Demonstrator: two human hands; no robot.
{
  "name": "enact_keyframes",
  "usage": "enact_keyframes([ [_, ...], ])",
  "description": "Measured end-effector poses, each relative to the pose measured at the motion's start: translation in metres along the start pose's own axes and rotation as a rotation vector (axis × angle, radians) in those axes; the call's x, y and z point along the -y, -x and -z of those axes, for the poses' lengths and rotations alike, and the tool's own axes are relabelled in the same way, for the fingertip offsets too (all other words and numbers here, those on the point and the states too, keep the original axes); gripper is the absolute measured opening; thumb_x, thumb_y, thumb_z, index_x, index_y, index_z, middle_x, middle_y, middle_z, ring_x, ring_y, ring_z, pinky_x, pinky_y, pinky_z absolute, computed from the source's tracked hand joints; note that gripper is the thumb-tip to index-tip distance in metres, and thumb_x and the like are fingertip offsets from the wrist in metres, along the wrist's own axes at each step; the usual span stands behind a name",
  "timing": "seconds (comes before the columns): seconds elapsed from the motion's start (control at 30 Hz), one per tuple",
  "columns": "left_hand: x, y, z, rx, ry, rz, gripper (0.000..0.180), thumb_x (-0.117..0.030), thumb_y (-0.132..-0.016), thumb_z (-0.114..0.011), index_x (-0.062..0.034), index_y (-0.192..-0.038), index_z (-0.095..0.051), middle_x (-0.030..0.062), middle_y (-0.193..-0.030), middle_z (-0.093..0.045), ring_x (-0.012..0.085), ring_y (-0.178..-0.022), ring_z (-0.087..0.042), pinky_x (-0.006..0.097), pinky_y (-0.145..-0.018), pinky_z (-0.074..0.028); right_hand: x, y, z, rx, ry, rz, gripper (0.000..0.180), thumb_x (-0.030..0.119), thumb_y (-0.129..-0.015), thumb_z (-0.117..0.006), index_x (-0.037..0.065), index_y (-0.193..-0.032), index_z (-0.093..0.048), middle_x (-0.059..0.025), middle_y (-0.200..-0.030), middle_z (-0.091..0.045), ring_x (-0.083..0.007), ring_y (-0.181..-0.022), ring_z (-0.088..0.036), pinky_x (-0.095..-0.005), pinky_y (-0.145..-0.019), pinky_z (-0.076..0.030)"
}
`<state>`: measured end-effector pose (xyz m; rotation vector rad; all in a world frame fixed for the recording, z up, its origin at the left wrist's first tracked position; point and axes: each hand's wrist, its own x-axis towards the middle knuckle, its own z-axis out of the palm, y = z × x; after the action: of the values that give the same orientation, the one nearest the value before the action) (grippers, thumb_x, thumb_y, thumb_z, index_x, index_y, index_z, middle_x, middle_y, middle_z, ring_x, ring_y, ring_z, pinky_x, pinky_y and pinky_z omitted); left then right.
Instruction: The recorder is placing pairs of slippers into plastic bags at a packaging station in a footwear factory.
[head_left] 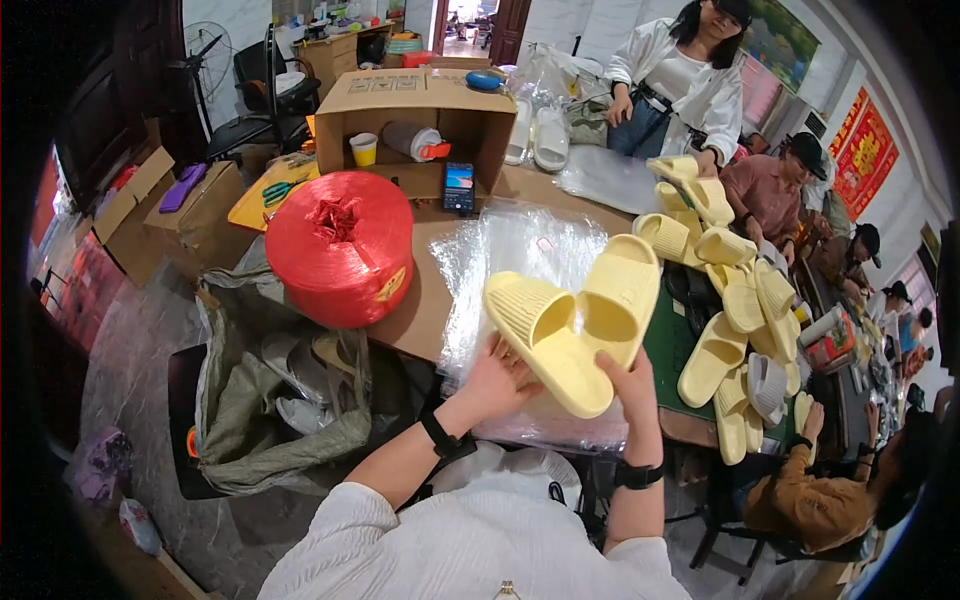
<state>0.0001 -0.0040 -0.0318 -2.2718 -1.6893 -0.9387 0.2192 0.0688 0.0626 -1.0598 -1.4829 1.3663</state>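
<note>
Together, the left hand (494, 382) and right hand (633, 388) pinch two pale-yellow slippers (566, 366) with broad straps between their fingers, near one red twine roll (338, 255).

Pale yellow slide sandals (572, 345) against my white top (420, 555).
My pair is one even pale yellow, with a fine ribbed pattern across the straps; the heaped slides (712, 360) share that yellow, one grey slide (766, 388) among them, over a dark green tabletop (672, 362). I wear black wristbands (440, 436). The spool of plastic twine (345, 265) is glossy red, the cardboard box (420, 112) brown with dark print, the cup (363, 152) yellow below white, the woven sack (230, 430) grey-green.
</note>
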Motion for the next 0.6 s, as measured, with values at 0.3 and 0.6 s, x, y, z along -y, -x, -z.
enact_keyframes([
  [0.3,0.001,-0.001,0.006,0.258,-0.002,0.094,0.057,-0.039,-0.086,-0.056,-0.0033,-0.132,-0.055,0.0200,-0.143,-0.045,0.0405,-0.136,-0.034,0.052,-0.118,-0.016,-0.003,-0.014,0.069,-0.001,0.610,-0.036,0.074,0.023,-0.076,-0.075,-0.001,-0.140,-0.044,-0.0229,-0.106,-0.068,-0.0263,-0.093,-0.070,-0.0361,-0.081,-0.053],
  [0.6,0.003,-0.001,0.004,0.313,-0.048,0.114,0.059,-0.041,-0.087,-0.055,-0.0044,-0.133,-0.054,0.0197,-0.143,-0.045,0.0390,-0.137,-0.033,0.051,-0.119,-0.015,0.012,-0.024,0.007,0.231,1.146,0.243,0.070,0.053,-0.073,-0.077,-0.005,-0.109,-0.061,-0.0228,-0.109,-0.059,-0.0399,-0.102,-0.058,-0.0445,-0.085,-0.049],
])
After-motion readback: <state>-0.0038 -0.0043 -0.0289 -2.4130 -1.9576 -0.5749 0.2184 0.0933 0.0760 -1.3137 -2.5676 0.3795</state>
